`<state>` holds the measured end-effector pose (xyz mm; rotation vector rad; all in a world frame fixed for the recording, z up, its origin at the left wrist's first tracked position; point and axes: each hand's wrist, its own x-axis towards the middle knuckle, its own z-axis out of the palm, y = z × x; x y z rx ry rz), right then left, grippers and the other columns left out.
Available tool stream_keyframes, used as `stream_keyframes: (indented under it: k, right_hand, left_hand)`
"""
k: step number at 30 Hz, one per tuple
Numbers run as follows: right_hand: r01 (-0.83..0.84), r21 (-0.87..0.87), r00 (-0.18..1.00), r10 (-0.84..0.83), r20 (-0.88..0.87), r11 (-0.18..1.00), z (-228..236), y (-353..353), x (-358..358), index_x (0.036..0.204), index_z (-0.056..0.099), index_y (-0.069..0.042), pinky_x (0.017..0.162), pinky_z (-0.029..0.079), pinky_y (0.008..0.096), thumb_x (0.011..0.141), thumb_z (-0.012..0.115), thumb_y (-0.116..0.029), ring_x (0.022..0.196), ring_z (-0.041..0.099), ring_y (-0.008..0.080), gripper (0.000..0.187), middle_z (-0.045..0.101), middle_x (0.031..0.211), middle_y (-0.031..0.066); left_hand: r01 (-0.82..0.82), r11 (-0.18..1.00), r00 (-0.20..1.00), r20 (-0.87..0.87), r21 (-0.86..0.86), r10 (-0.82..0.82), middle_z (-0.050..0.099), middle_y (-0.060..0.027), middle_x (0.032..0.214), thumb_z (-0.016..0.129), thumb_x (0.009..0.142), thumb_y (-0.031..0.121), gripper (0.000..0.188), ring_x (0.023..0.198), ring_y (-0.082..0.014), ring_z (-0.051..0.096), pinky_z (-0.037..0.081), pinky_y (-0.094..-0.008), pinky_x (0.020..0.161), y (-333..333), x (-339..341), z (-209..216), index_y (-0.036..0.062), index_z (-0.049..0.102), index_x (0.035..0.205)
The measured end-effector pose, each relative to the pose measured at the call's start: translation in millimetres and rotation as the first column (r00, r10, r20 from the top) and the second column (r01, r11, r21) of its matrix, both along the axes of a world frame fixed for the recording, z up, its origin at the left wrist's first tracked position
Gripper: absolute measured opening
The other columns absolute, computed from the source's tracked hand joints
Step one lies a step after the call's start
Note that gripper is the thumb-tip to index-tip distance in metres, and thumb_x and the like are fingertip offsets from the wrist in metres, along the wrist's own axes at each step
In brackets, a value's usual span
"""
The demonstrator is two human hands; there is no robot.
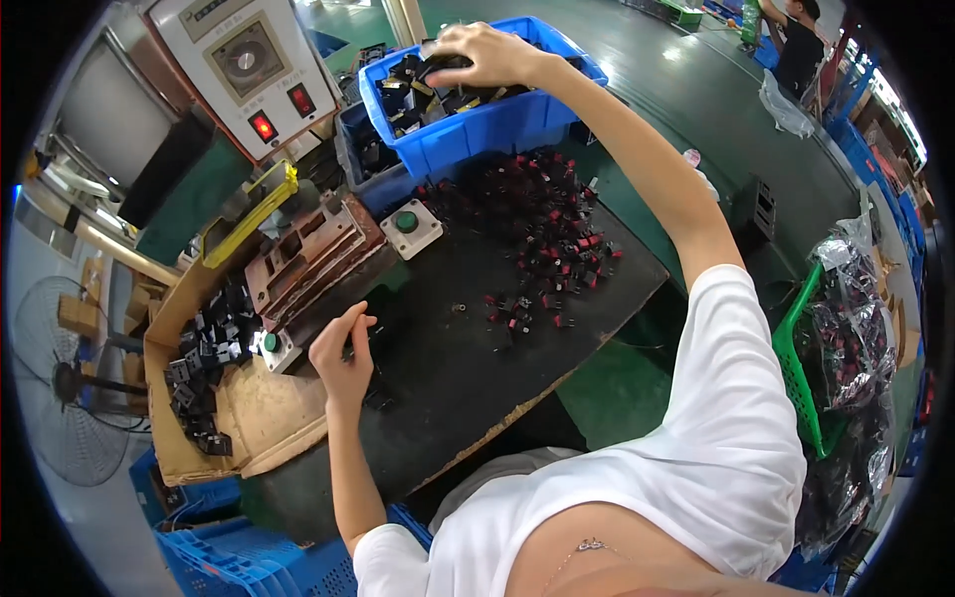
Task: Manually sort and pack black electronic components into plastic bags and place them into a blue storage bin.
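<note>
My right hand (484,56) reaches over the far blue bin (487,131), its fingers and thumb curled around a black plastic part (445,64) among similar black pieces. My left hand (343,356) hovers above the near side of the dark work table, just right of a green push button (272,342) on a pale block. Its thumb and index finger come close together; whatever sits between them is lost against the black surface. Beside this hand stands a copper-coloured fixture (318,254) with slots in its top. A second green button (406,221) stands behind it.
Small black-and-red parts (557,239) lie heaped on the table's right half. A cardboard tray (269,408) at left holds black housings (199,398). Behind the fixture rise a yellow-edged bar (249,214) and a control box (249,75) with a lit red switch. A green basket (801,368) stands right.
</note>
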<state>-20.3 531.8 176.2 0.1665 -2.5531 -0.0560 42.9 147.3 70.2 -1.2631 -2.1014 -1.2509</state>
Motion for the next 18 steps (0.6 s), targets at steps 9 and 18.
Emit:
stream_keyframes:
  k: [9,18]
  right_hand:
    - [0.096,-0.462,0.99,-0.036,0.137,0.882,19.1,46.8,10.1,0.102,0.058,-0.008,0.085,0.042,0.0365,0.081,0.054,-0.039,0.098,0.054,0.0313,0.037,0.058,0.103,0.0183]
    - [0.392,-0.253,0.919,-0.361,0.161,0.885,-2.9,91.4,-11.4,0.105,0.058,-0.009,0.083,0.042,0.0379,0.085,0.047,-0.044,0.095,0.055,0.0339,0.042,0.06,0.097,0.0177]
  left_hand:
    - [-0.171,0.983,0.981,-0.083,0.065,0.176,0.064,-0.0054,0.065,0.053,0.083,0.001,0.014,0.05,-0.0089,0.054,0.034,-0.0207,0.043,-19.1,3.4,-10.9,0.0,0.063,0.093]
    - [-0.184,0.972,0.95,-0.23,0.144,0.213,0.059,-0.0026,0.057,0.053,0.083,0.0,0.014,0.046,-0.0071,0.051,0.026,-0.0197,0.038,-22.9,3.6,-22.0,-0.0003,0.063,0.092]
